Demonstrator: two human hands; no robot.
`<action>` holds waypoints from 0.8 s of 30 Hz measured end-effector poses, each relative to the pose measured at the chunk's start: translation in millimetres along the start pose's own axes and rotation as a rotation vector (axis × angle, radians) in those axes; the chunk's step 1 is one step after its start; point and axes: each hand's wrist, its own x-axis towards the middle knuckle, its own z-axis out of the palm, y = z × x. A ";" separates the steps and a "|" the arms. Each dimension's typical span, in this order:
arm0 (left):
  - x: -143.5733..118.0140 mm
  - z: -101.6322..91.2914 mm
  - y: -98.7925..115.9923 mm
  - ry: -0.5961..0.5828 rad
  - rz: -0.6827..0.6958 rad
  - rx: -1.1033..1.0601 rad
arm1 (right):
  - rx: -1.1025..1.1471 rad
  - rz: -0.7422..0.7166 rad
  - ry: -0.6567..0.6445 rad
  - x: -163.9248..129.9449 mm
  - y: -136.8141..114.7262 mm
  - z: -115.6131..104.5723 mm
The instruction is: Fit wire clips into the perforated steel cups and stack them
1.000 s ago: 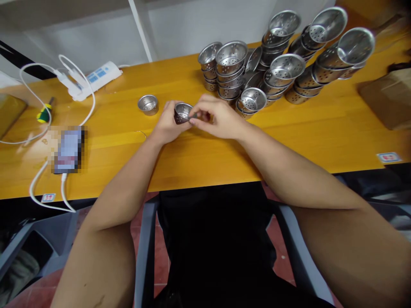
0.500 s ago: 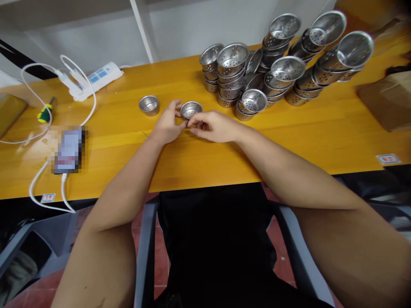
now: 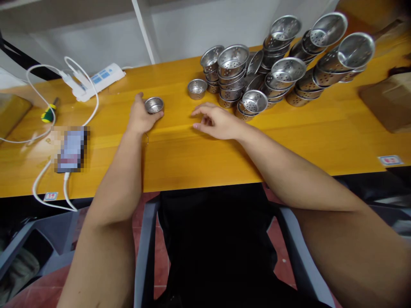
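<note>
My left hand (image 3: 143, 114) is closed around the side of a small perforated metal cup (image 3: 154, 105), thumb across its front. The cup is upright, its open top facing up. A second small perforated cup (image 3: 197, 89) rests upright on the table, just left of the stacked cups. In front of that second cup is my right hand (image 3: 216, 122), its fingers curved and thumb apart, with nothing visible in it. Several stacks of perforated metal cups (image 3: 233, 64) rise behind and to the right of this hand.
On the wooden table (image 3: 199, 167), a charging phone (image 3: 71, 149) lies at left among white cables. A power strip (image 3: 101, 81) and a green-yellow screwdriver (image 3: 49, 113) lie beyond it. At far right is a cardboard box (image 3: 388, 100). A shelf wall borders the back.
My left hand has moved left from the middle cup to the left one. The middle cup now stands farther back, beside the stacks. My right hand has barely moved.
</note>
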 end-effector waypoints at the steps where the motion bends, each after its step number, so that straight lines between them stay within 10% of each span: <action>1: -0.7 2.5 5.0 0.031 -0.088 0.022 | 0.007 -0.003 -0.005 -0.1 -0.8 -0.5; 8: -24.4 33.5 103.0 -0.192 0.007 -0.110 | 0.013 -0.038 -0.009 -0.1 -5.1 -3.3; 14: -36.6 46.5 129.1 -0.351 0.056 -0.093 | -0.025 -0.014 -0.067 0.0 -9.8 -8.8; 24: -79.2 -60.0 152.1 -0.479 -0.325 0.463 | -0.047 0.013 -0.078 1.3 -12.4 -9.4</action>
